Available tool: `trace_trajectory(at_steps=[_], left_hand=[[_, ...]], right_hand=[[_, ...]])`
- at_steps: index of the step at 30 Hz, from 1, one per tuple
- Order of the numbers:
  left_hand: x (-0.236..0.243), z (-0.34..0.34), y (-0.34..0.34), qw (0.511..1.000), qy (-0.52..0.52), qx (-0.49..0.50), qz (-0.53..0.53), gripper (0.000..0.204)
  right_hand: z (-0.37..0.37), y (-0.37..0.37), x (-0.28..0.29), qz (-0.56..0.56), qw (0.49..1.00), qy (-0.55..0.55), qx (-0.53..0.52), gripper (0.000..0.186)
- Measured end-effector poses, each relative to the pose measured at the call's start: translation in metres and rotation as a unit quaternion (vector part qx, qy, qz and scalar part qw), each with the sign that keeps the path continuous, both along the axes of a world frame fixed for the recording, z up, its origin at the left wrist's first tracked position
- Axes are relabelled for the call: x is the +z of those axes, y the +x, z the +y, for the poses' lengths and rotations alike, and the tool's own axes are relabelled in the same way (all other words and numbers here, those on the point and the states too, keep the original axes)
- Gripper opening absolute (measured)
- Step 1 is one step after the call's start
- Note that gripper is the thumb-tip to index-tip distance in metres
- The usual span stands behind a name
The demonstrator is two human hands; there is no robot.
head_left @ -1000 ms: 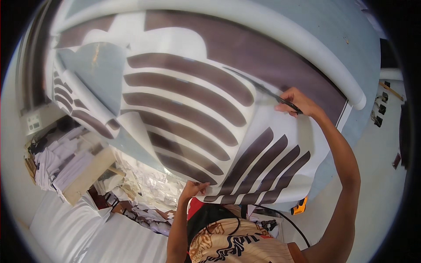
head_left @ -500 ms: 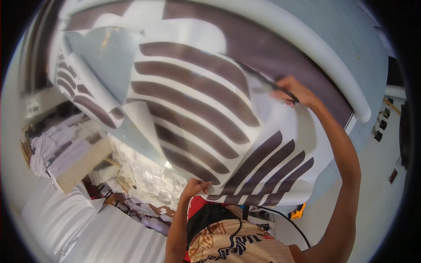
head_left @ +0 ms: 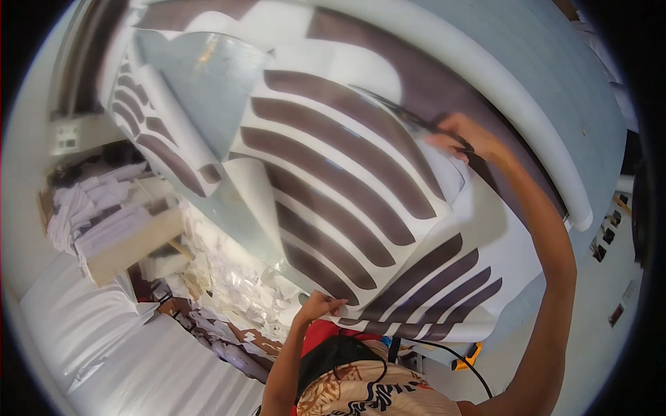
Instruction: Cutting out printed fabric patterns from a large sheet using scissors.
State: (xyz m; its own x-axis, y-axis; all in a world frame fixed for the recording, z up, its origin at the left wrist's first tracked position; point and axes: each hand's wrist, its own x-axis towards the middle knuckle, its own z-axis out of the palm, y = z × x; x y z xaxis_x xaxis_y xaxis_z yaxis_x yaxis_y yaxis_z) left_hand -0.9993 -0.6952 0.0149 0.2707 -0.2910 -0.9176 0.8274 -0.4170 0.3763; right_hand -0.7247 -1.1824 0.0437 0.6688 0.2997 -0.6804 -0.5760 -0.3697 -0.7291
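Observation:
A white sheet with long curved dark brown stripes [head_left: 322, 166] lies across the table in front of me. My right hand [head_left: 463, 135] grips dark-handled scissors [head_left: 399, 111], their blades apart at the sheet's far edge, beside the outermost stripe. Below the scissors, part of the sheet with shorter stripes [head_left: 433, 270] folds over toward me. My left hand [head_left: 321, 305] pinches the sheet's near edge by the tip of a stripe. The exact grip of its fingertips is partly hidden.
Beyond the sheet stretch more brown-and-white material [head_left: 444, 76] and a long white roll [head_left: 513, 97]. A curled striped piece [head_left: 170, 125] rests at left. Paper scraps [head_left: 229, 267] and stacked white material [head_left: 118, 229] sit lower left. A yellow tool [head_left: 468, 356] lies near my body.
The scissors have moved leftward along the outer stripe relative to the sheet, and their blades look wider apart. The sheet has shifted right in view. My left hand keeps its pinch; the view has turned slightly.

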Motion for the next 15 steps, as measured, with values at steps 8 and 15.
trace_trajectory(at_steps=[8, 15], left_hand=[[0.013, -0.003, 0.013, 1.0, -0.01, -0.016, 0.015, 0.017], [0.011, 0.001, 0.01, 0.999, -0.028, -0.018, -0.015, 0.021]], right_hand=[[0.04, 0.044, -0.005, -0.01, 0.999, 0.035, -0.028, 0.059], [0.048, 0.071, -0.007, -0.035, 0.999, 0.025, 0.017, 0.053]])
